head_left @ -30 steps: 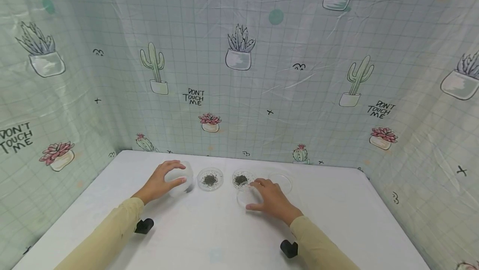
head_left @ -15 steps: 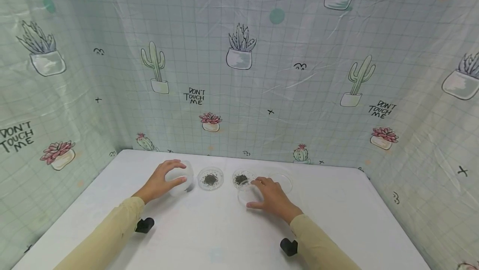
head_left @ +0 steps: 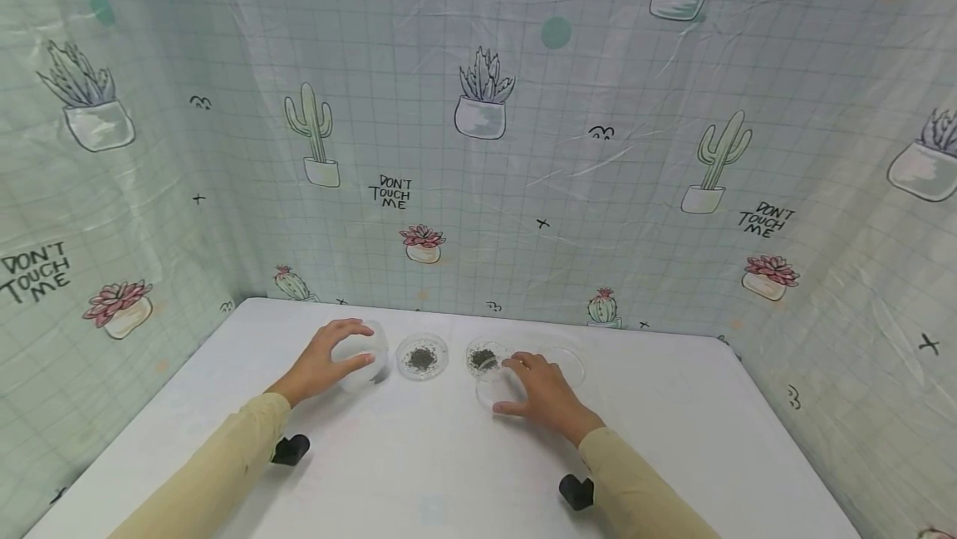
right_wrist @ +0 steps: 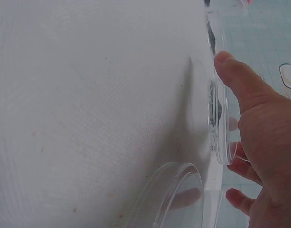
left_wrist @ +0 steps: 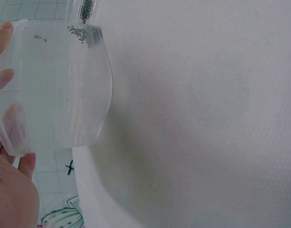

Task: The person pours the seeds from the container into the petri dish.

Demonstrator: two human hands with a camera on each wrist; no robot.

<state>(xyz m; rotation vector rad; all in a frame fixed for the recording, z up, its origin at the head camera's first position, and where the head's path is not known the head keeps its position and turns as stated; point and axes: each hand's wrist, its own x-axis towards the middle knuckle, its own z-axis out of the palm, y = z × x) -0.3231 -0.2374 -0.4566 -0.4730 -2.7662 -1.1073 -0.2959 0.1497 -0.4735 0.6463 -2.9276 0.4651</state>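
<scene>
In the head view my left hand (head_left: 321, 360) grips a clear plastic tub (left_wrist: 60, 90) from the side, thumb and fingers around its wall. My right hand (head_left: 546, 394) holds a clear petri dish lid (right_wrist: 222, 123) between thumb and fingers, tilted close over the white table. Right behind this lid stands a petri dish (head_left: 483, 359) with dark grains, partly overlapped by my fingers in the head view. A second petri dish (head_left: 422, 357) with a small pile of dark grains sits between my hands.
Another clear round dish or lid (head_left: 571, 369) lies to the right, behind my right hand. A white cloth covers the table (head_left: 434, 464). A cactus-print curtain (head_left: 478, 190) hangs right behind the table and along both sides. Black wrist mounts (head_left: 576, 492) stick out beneath the sleeves.
The right hand's lid has risen very slightly nearer the grain dish behind it. The left hand and its tub stay in place; the head view has shifted slightly.
</scene>
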